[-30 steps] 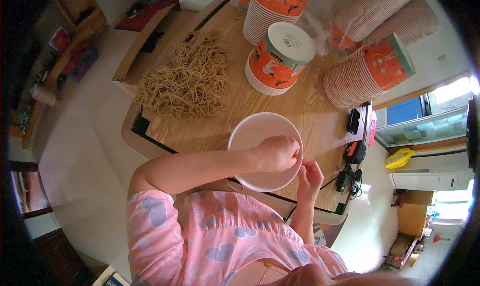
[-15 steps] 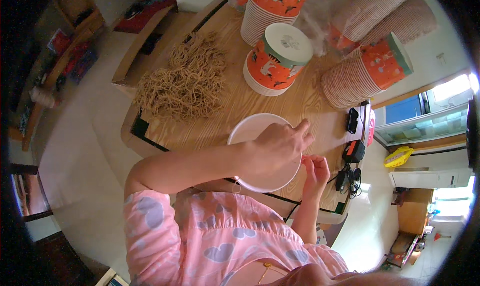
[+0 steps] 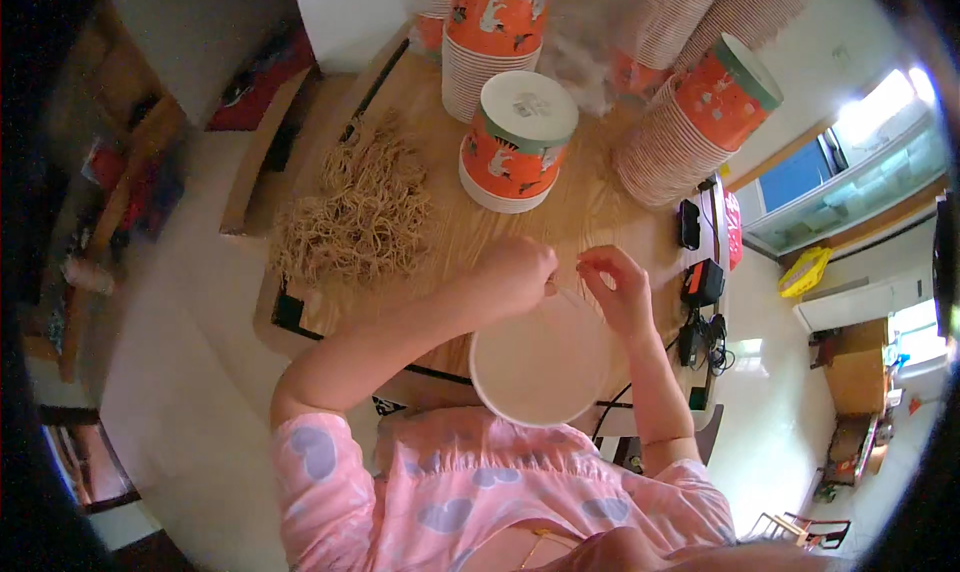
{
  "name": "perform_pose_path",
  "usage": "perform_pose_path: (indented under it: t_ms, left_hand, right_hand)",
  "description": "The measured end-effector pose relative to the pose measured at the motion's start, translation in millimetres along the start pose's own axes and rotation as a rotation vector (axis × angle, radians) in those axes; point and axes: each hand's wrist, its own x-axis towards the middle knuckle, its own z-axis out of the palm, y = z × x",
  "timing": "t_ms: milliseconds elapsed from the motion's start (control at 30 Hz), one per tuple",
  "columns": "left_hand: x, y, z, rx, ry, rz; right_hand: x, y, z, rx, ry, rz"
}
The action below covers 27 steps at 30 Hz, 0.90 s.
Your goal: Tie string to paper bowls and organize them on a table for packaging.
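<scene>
Left hand (image 3: 518,275) and right hand (image 3: 617,290) are shifted to cup's (image 3: 535,372) far side. Left is curled closed; right's grip can't be confirmed.

Round bucket (image 3: 540,367), pale inside and out of a plain white look, rim whole. Open mouth turned up. Sits just short of left hand (image 3: 515,274), far rim at its fingertips; right hand (image 3: 620,290) just beside, contact unclear.

Fingers (image 3: 612,259) near white bucket (image 3: 488,377)
</scene>
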Motion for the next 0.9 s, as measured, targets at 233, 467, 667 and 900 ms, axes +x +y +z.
perform_pose_path:
  t_ms: [233, 467, 667, 900]
  left_hand:
    - [-29, -16, 2, -0.570, -0.037, -0.129]
    - [-49, -25, -12, -1.557, -0.007, -0.364]
    - [-72, 27, 0, -0.558, 0.110, 0.016]
    - [-54, 29, 45, -0.992, -0.062, -0.213]
  right_hand:
    - [4, -13, 0, -0.177, -0.130, -0.057]
    - [-6, -23, 5, -0.161, -0.168, -0.072]
    - [-9, -24, 5, -0.156, -0.164, -0.073]
    - [-10, -17, 8, -0.089, -0.168, -0.059]
